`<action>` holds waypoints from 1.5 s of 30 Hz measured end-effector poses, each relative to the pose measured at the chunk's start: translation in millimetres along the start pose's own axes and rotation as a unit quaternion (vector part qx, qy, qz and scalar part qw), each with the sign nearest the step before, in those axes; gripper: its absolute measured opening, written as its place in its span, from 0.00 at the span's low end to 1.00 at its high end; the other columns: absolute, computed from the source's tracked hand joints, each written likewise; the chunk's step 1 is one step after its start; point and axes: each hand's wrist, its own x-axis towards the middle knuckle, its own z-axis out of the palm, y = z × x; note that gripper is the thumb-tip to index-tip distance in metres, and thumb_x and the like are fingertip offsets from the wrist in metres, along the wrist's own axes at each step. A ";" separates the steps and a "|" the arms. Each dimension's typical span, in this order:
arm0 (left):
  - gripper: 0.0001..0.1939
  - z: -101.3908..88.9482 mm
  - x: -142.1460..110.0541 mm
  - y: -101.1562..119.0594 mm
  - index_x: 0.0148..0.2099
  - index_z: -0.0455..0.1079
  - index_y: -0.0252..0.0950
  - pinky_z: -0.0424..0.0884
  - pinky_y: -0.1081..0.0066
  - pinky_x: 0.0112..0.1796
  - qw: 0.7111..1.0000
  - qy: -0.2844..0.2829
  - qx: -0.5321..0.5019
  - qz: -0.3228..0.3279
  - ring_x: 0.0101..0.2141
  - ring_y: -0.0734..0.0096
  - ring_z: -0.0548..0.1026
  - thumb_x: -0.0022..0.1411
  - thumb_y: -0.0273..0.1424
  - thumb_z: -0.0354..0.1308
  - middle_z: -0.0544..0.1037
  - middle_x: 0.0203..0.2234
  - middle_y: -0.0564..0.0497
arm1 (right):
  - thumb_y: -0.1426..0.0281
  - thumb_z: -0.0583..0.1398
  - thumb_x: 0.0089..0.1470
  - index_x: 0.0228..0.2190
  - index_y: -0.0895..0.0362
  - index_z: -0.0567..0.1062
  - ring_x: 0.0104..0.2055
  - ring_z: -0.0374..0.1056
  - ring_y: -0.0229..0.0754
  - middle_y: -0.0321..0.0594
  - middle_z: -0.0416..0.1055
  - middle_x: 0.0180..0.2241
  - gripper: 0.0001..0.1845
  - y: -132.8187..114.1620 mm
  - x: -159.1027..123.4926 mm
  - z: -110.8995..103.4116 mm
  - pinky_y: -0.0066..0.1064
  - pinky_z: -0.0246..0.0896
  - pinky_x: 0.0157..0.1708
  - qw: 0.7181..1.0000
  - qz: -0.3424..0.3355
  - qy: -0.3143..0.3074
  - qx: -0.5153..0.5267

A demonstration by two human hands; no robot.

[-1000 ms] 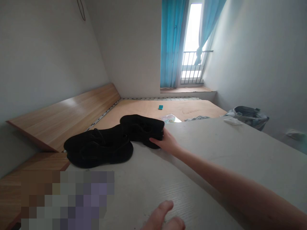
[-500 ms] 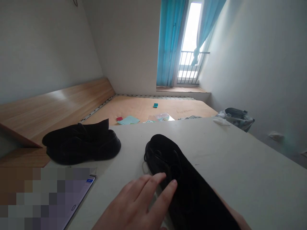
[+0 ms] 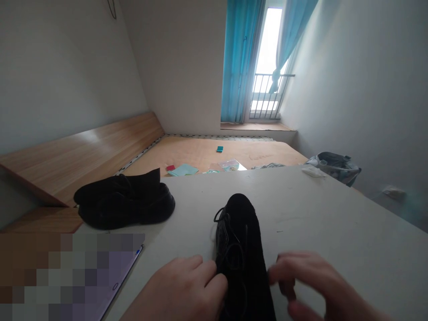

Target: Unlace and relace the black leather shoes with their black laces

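A black lace-up shoe (image 3: pixel 238 232) lies on the white table in front of me, its toe pointing away and its laces on the left side. My left hand (image 3: pixel 189 285) is closed at the shoe's left edge, fingers curled and thumb side against it. To the right of the shoe, my right hand (image 3: pixel 310 278) has its fingers bent but apart, slightly blurred, with the index fingertip close to the shoe's side; contact is unclear. Another dark shoe shape (image 3: pixel 123 205), with a matte black part behind a glossier one, rests farther left.
A phone or tablet (image 3: pixel 115 285), partly pixelated, lies at lower left on the white table (image 3: pixel 307 214). White tissue (image 3: pixel 313 172) sits at the far edge. Beyond is a bed (image 3: pixel 194 149) with small packets, and a bin or bag (image 3: pixel 334 165) stands right.
My right hand has come off the shoe's underside into view on the right. The shoe has turned more upright in view. My left hand's fingers have curled from spread to closed.
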 end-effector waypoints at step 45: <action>0.24 -33.1 6.5 -4.3 0.63 0.56 0.34 0.75 0.68 0.46 0.978 0.197 0.067 -0.025 0.50 0.66 0.75 0.65 0.27 0.45 0.74 0.54 0.48 | 0.78 0.56 0.50 0.30 0.56 0.68 0.21 0.53 0.30 0.30 0.53 0.22 0.05 -35.0 137.6 -44.9 0.20 0.56 0.23 0.765 0.094 0.070 0.634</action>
